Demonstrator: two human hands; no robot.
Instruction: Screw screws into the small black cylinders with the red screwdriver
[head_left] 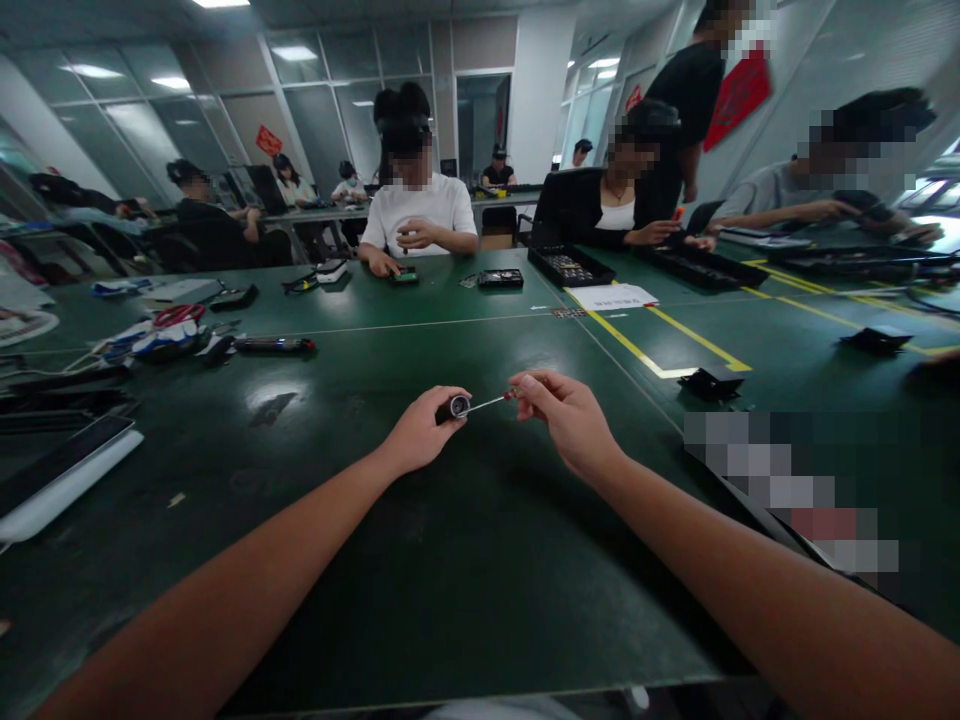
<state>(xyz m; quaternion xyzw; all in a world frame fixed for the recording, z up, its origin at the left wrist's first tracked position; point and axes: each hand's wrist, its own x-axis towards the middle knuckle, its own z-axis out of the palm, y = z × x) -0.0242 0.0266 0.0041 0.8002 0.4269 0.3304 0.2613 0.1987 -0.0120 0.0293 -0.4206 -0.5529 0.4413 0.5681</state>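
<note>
My left hand (424, 432) is closed around the dark handle of a small screwdriver (456, 407), held just above the green table (450, 600). The thin metal shaft (487, 402) runs to the right. My right hand (566, 415) pinches the shaft's far tip, where a small reddish bit shows between the fingertips. Both forearms reach in from the bottom edge.
A white-and-black flat device (64, 475) lies at the left edge. Tools and cables (161, 335) sit at the far left. Black trays (570, 266), a paper sheet (622, 296) and yellow floor-style tape lines (660, 350) lie ahead right. Several people sit across the table.
</note>
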